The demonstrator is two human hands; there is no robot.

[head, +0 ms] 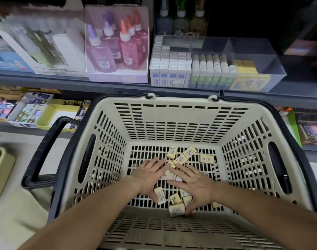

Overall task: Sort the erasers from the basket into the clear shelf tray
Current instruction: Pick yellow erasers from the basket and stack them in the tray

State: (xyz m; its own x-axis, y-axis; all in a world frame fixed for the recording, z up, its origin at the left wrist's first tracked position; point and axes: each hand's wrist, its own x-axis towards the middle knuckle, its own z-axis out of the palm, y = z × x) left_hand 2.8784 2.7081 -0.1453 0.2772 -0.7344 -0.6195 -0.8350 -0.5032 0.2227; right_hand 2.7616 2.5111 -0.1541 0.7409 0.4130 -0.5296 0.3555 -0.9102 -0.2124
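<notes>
Head view is looking down into a cream slotted basket (177,121) that is sitting in front of a shelf (100,83), with one black handle (44,152) hanging folded down at its left side. Both hands are reaching to the basket floor. The left hand (149,177) is lying flat with its fingers straight and close together, pointing up and to the right; it is gripping nothing, and its thumb is touching an eraser at the near side. The right hand (196,184) is also spread open, its fingers stretching up and to the left until their tips are nearly meeting those of the left hand. Its thumb is pointing down beside another eraser.

The yellow erasers (180,158), each bearing a barcode label, are lying scattered on the basket floor. A few are sitting just beyond the fingertips, some are showing between and under the two hands, a small cluster is lying near the thumbs, and one is resting apart to the right.

The clear shelf tray (273,56) is standing on the shelf above the basket, to the right. Its compartments are holding rows of white boxes (169,69) and, further right, more yellow erasers. Pink and purple glue bottles (129,49) are standing in a carton to the tray's left.
</notes>
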